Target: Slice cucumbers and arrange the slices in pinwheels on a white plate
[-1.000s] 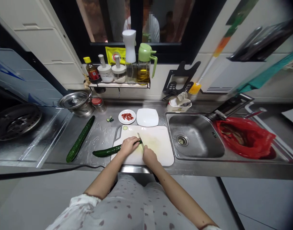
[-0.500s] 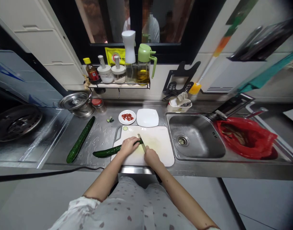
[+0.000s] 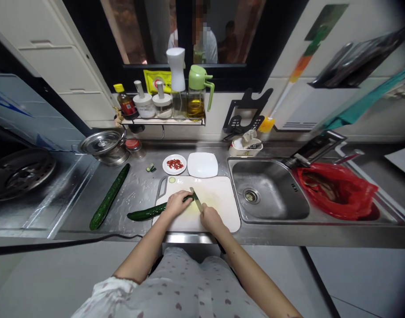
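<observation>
the steel counter [image 3: 138, 190] spans the view, with the sink [image 3: 271, 194] set into its right part. just left of the sink lies the white cutting board [image 3: 224, 210], and behind that, a bare white square plate [image 3: 203, 165]. a first cucumber [image 3: 110, 196] rests on the counter, well left of the board, and looks uncut. a second cucumber [image 3: 144, 214] lies partly on the board, its left end reaching past the edge over the counter. the left hand [image 3: 176, 203] is closed over its right part, pressing it down; the right hand [image 3: 211, 217] grips the knife [image 3: 196, 199], blade at that right end — whether it bites in, i cannot tell. the cutting seems barely begun: one pale slice [image 3: 172, 179] sits near the board's far left corner, a few small green bits [image 3: 151, 168] lie on the counter — most of the length remains whole.
</observation>
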Available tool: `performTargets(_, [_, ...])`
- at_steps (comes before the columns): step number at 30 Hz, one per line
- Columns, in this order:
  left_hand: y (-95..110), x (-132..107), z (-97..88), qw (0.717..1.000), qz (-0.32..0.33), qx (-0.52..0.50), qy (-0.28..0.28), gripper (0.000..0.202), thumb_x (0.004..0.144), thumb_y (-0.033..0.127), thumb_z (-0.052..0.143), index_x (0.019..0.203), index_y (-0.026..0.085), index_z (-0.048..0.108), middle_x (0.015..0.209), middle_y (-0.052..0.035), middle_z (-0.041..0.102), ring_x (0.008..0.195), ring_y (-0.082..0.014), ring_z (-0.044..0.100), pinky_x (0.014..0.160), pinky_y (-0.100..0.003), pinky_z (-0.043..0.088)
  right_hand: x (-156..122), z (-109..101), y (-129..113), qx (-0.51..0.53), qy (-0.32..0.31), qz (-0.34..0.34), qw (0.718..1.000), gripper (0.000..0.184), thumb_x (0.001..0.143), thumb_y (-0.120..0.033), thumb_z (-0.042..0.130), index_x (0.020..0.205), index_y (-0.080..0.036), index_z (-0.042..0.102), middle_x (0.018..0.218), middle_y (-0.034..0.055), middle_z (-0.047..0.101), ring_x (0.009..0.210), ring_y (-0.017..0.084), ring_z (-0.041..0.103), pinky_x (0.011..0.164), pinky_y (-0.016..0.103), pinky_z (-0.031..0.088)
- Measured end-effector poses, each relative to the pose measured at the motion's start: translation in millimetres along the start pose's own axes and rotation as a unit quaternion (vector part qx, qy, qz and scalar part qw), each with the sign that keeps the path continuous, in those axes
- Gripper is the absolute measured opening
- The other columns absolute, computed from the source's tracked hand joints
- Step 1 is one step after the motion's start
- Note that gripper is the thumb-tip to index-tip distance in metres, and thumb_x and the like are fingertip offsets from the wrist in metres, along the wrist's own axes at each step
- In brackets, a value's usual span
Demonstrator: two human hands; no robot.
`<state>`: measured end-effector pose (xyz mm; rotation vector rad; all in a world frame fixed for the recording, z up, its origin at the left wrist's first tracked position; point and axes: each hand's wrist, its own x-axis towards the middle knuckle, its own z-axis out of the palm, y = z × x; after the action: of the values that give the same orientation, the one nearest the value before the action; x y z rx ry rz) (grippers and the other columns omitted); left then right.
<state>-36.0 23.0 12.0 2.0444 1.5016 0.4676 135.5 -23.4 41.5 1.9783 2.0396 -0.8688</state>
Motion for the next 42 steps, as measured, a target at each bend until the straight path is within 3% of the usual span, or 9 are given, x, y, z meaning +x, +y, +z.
performTargets(8, [-3,5,2.3,1.0,-0.018,0.01,0.017,0.029,0.087,0.035,0.055,0.113,0.029,0.066,0.114,-0.0017,0.069,0.104,-0.0203,0.063,0.092,-0.031,0.048,-4,-6,13,-0.027,0.035,-0.001,0.999,0.027,0.091,-0.009,0.036,0.112,-0.013,0.053,0.099,0.014,0.067,0.093,0.023,0.065,0.071,0.028,0.039])
performTargets(23, [-3,10,-2.6,0.999,-0.027,0.02,0.01,0.028,0.089,0.04,0.053,0.11,0.028,0.068,0.111,-0.0021,0.07,0.106,-0.021,0.062,0.091,-0.032,0.047,-6,-10,19,-0.074,0.046,-0.001,0.996,0.026,0.095,-0.014,0.034,0.113,-0.018,0.052,0.1,0.0108,0.066,0.092,0.022,0.064,0.071,0.029,0.039])
performTargets(28, [-13,10,-4.9,0.998,-0.056,-0.004,0.037,0.03,0.093,0.037,0.046,0.111,0.027,0.068,0.114,-0.0028,0.07,0.106,-0.0217,0.062,0.092,-0.033,0.047,-12,-16,20,-0.112,0.061,-0.001,0.992,0.034,0.094,-0.012,0.033,0.12,-0.022,0.051,0.104,0.0097,0.061,0.088,0.02,0.063,0.07,0.029,0.038])
performTargets(33, [-23,18,-13.9,0.983,-0.115,-0.096,0.105,0.034,0.094,0.039,0.044,0.112,0.023,0.067,0.109,-0.0037,0.071,0.098,-0.0203,0.065,0.088,-0.032,0.05,-13,-19,28,-0.136,0.127,-0.032,0.982,0.039,0.095,-0.015,0.036,0.129,-0.026,0.051,0.115,0.0114,0.057,0.094,0.02,0.058,0.077,0.03,0.036])
performTargets(37, [-10,24,-23.3,0.985,-0.066,-0.145,0.073,0.035,0.092,0.043,0.047,0.111,0.022,0.068,0.112,-0.0046,0.07,0.1,-0.0191,0.064,0.088,-0.03,0.05,-11,-17,32,-0.145,0.159,-0.059,0.975,0.043,0.096,-0.018,0.036,0.136,-0.028,0.049,0.125,0.0119,0.053,0.096,0.021,0.053,0.081,0.032,0.034])
performTargets(42, [14,21,-26.5,0.998,0.03,-0.056,0.0,0.04,0.082,0.048,0.061,0.111,0.022,0.069,0.115,-0.0063,0.068,0.107,-0.0221,0.06,0.096,-0.032,0.045,-12,-11,31,-0.149,0.172,-0.089,0.97,0.044,0.097,-0.018,0.034,0.137,-0.028,0.05,0.126,0.0114,0.053,0.095,0.022,0.05,0.082,0.034,0.033])
